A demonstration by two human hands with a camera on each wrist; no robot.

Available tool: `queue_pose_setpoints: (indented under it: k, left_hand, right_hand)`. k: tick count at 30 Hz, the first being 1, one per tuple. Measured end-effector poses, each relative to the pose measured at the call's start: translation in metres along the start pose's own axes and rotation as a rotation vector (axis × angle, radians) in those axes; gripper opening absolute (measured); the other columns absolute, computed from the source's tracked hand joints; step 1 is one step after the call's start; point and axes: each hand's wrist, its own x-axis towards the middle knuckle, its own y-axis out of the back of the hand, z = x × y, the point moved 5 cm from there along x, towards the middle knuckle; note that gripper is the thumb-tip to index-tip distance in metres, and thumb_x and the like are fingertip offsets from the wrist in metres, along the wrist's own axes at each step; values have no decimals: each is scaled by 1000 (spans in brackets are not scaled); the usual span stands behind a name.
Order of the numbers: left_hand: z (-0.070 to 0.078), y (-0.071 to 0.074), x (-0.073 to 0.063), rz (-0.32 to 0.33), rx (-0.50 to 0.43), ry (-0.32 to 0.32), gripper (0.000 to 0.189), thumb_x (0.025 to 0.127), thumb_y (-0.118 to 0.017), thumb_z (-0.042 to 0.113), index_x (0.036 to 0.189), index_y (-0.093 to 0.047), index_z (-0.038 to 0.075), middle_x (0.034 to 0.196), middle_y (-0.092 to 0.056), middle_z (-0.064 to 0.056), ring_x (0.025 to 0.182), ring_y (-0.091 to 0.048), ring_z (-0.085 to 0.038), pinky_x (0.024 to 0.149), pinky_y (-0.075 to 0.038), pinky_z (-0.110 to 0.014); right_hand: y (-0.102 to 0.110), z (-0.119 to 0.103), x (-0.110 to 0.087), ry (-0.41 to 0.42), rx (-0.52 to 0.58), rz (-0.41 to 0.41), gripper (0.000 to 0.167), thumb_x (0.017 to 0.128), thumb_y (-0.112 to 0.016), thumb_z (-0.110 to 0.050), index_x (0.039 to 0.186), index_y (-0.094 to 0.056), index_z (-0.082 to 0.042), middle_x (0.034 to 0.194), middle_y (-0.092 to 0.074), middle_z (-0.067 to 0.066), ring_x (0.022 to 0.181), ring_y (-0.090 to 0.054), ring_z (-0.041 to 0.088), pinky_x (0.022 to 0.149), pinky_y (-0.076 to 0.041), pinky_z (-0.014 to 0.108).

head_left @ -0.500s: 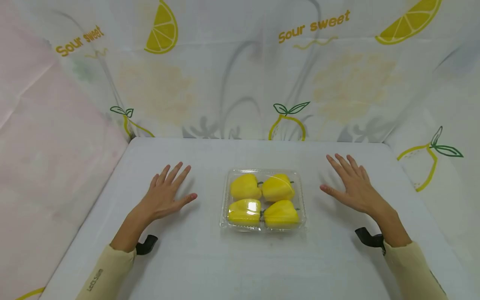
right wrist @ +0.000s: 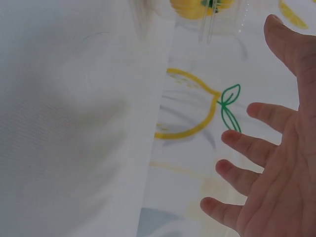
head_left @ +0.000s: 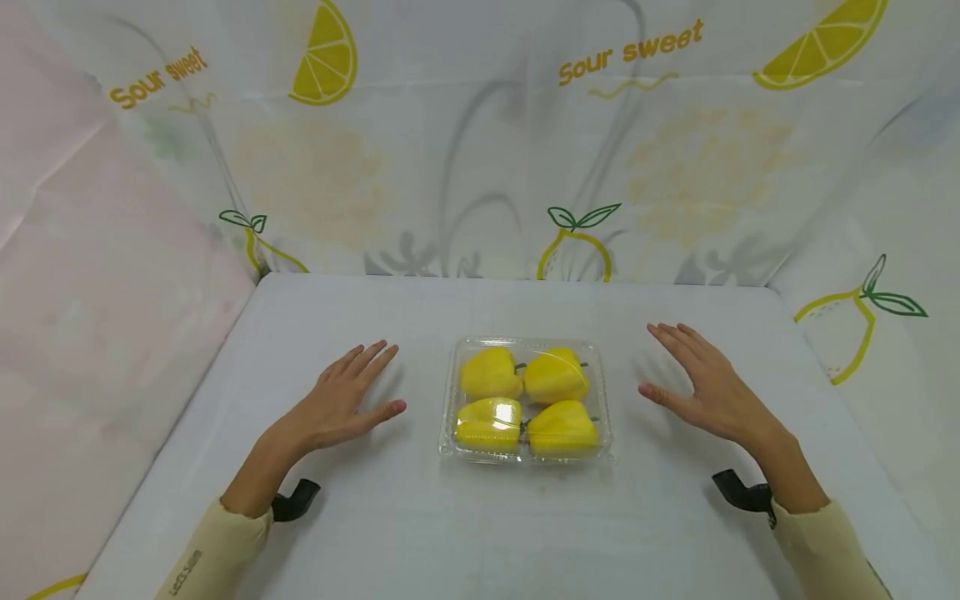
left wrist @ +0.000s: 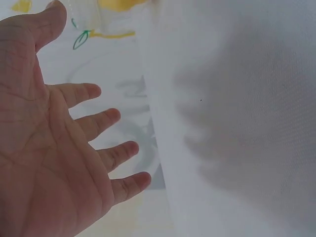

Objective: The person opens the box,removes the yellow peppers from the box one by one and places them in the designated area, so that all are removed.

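A clear plastic clamshell box (head_left: 522,342) stands in the middle of the table, its lid down over several yellow bell peppers (head_left: 491,373) with dark stems. My left hand (head_left: 337,404) hovers above the tabletop to the left of the box, fingers straight and thumb spread toward it. On the box's other side my right hand (head_left: 708,396) is held the same way, apart from it. Both wrist views show bare palms: the left palm (left wrist: 54,148) and the right palm (right wrist: 276,173) hold nothing. Part of one pepper (right wrist: 192,9) shows at the top of the right wrist view.
A white cloth covers the table (head_left: 517,533). Behind it hangs a backdrop (head_left: 480,150) printed with lemons and words, and a pinkish cloth wall (head_left: 112,333) closes the left side. Black curved mounts (head_left: 296,500) stick out at both wrists.
My left hand has moved a little right, toward the box, and its fingers have drawn closer together. The right hand's fingertips have dropped slightly and closed up. The box has stayed put.
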Motion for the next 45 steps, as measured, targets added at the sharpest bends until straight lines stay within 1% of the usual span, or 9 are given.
queue_pose_setpoints:
  k: [4, 10, 14, 19, 28, 31, 35, 42, 45]
  left_hand:
    - [5, 0, -1, -24, -99, -25, 83, 93, -58, 59, 157, -25, 18, 161, -21, -8, 145, -17, -39, 109, -18, -65]
    - [12, -2, 0, -64, -182, -29, 87, 89, -58, 64, 157, -25, 21, 161, -22, -2, 146, -19, -29, 109, -24, -62]
    - [17, -2, 0, -86, -248, -27, 88, 88, -61, 63, 156, -25, 22, 160, -24, -1, 145, -21, -28, 110, -25, -60]
    - [24, -4, 2, -119, -328, -40, 87, 88, -66, 58, 155, -28, 19, 158, -28, 0, 144, -25, -28, 110, -26, -59]
    - [35, -8, 4, -156, -377, -82, 83, 85, -77, 42, 151, -36, 12, 154, -37, -1, 140, -35, -27, 108, -32, -56]
    - [38, -9, 5, -159, -392, -102, 85, 82, -81, 40, 150, -39, 11, 151, -40, -2, 135, -40, -28, 105, -36, -55]
    - [41, -12, 5, -159, -413, -138, 88, 78, -83, 44, 148, -41, 9, 148, -45, -4, 132, -44, -28, 103, -38, -55]
    - [45, -19, 4, -184, -462, -177, 83, 78, -84, 38, 143, -45, 7, 144, -48, -7, 129, -46, -29, 101, -40, -54]
    - [48, -21, 3, -190, -470, -185, 78, 78, -85, 36, 140, -47, 7, 141, -51, -7, 128, -48, -27, 100, -42, -51]
  right_hand:
    - [-4, -3, -4, -21, 26, -43, 85, 88, -73, -44, 156, -29, -18, 155, -32, 19, 143, -21, 42, 102, -22, 72]
    - [-9, -6, -7, -56, 48, -80, 85, 86, -74, -48, 155, -30, -24, 156, -31, 9, 142, -23, 39, 103, -24, 70]
    - [-11, -10, -9, -54, 93, -109, 84, 86, -74, -48, 155, -31, -25, 156, -32, 5, 142, -26, 35, 105, -26, 66]
    - [-14, -14, -10, -23, 136, -155, 82, 86, -74, -46, 154, -33, -25, 155, -35, 5, 140, -31, 33, 105, -29, 63]
    - [-18, -25, -15, 8, 165, -203, 83, 82, -76, -51, 152, -37, -29, 151, -40, 1, 137, -37, 30, 105, -33, 59]
    - [-21, -28, -18, 20, 172, -223, 83, 82, -76, -52, 151, -39, -26, 151, -41, 0, 136, -39, 29, 104, -36, 58]
    - [-24, -31, -20, 30, 172, -240, 83, 80, -76, -55, 150, -42, -23, 150, -43, 0, 135, -41, 28, 102, -38, 58]
    - [-27, -37, -23, 71, 189, -248, 81, 80, -76, -55, 147, -45, -20, 147, -47, 2, 132, -45, 30, 100, -40, 58]
    - [-29, -38, -24, 69, 197, -251, 82, 80, -76, -56, 146, -46, -20, 145, -49, 1, 131, -46, 28, 100, -41, 58]
